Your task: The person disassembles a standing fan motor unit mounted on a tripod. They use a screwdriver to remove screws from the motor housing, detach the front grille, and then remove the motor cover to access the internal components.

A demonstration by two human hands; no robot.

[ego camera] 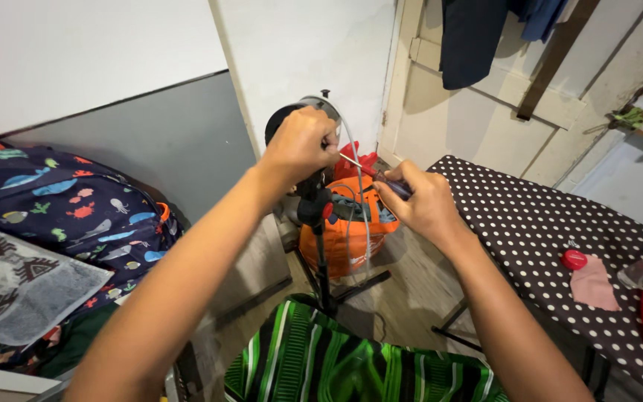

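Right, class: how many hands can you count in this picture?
2. The left hand grips the black round lamp head on its stand; the right hand holds a red-handled screwdriver beside it. No others visible.

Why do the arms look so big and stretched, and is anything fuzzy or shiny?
Head view: the wide lens stretches the forearms near the bottom edge. The left hand and right hand look sharp. The thin metal screwdriver shaft glints a little. Light is soft and even, with faint shadows under the black stand.

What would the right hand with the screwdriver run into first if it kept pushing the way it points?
Most likely the left hand, gripping the round black lamp head on its stand. The right hand aims the screwdriver up-left there, though depth is hard to judge.
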